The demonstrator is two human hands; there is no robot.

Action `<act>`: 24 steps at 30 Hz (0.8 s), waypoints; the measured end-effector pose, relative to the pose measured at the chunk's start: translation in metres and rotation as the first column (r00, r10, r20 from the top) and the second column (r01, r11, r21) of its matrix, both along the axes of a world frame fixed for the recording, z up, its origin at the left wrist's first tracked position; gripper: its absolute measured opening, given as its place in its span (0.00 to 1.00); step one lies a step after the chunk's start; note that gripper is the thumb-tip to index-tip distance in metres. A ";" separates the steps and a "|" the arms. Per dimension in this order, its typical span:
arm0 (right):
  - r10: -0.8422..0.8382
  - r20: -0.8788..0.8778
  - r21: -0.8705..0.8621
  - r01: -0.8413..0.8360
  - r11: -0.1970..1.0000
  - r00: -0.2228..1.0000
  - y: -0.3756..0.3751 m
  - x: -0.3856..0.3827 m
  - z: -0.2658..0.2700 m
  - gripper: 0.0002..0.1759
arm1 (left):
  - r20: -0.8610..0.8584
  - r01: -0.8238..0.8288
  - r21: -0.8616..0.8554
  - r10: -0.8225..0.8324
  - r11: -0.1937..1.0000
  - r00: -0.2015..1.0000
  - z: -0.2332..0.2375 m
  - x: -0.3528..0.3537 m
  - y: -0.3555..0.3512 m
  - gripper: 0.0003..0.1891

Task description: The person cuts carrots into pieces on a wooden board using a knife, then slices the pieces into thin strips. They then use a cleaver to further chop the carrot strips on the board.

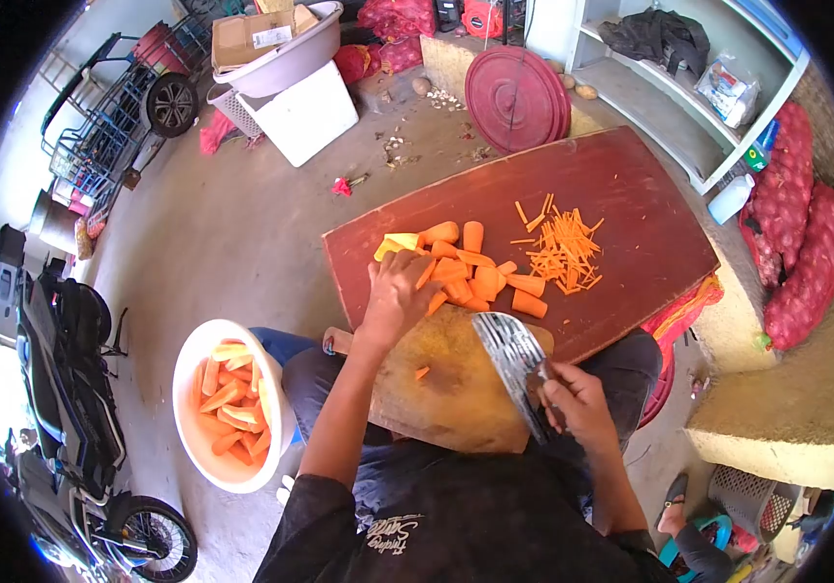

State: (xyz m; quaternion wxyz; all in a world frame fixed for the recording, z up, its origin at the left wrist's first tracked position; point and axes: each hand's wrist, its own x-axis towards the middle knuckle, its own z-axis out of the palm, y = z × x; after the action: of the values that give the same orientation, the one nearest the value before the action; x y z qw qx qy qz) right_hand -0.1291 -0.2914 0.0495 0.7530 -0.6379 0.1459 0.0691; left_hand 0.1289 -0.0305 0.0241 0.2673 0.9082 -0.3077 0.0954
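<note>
My left hand [399,287] is at the left side of a pile of peeled carrot pieces [485,282], its fingers bent round a carrot piece that they partly hide. My right hand [574,400] is closed on the handle of a wide-bladed knife [506,350], its blade streaked and angled over the right part of a worn wooden chopping board [446,374]. One small carrot scrap [422,372] lies on that board. Thin carrot sticks [565,251] form a heap on the red-brown tabletop [631,194], right of the pile. A yellowish piece [396,245] sits just beyond my left fingers.
A white bucket [184,428] of long carrot pieces stands left of my legs. Red net sacks [811,262] and an open shelf [631,97] are on the right. Motorcycles [67,389] stand at the left. Another person's foot [672,515] shows at lower right.
</note>
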 end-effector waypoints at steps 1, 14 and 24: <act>0.015 -0.005 0.002 -0.015 1.000 1.000 0.007 0.002 0.001 0.22 | 0.050 0.044 0.013 -0.045 0.999 0.998 -0.007 0.003 -0.003 0.26; 0.085 -0.009 -0.164 -0.085 0.983 0.996 0.019 0.003 -0.001 0.20 | -0.022 -0.092 -0.008 0.092 0.996 0.996 -0.022 0.015 0.019 0.32; 0.069 0.004 -0.197 -0.067 0.978 0.998 0.019 0.003 -0.004 0.19 | 0.052 -0.006 0.054 0.003 0.999 0.999 -0.033 0.030 0.001 0.23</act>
State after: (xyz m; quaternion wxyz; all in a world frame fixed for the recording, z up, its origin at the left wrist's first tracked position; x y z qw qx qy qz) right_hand -0.1263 -0.2726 0.0458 0.6841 -0.7144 0.1259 0.0766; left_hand 0.1587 -0.0291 -0.0091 0.2343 0.9130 -0.3150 0.1113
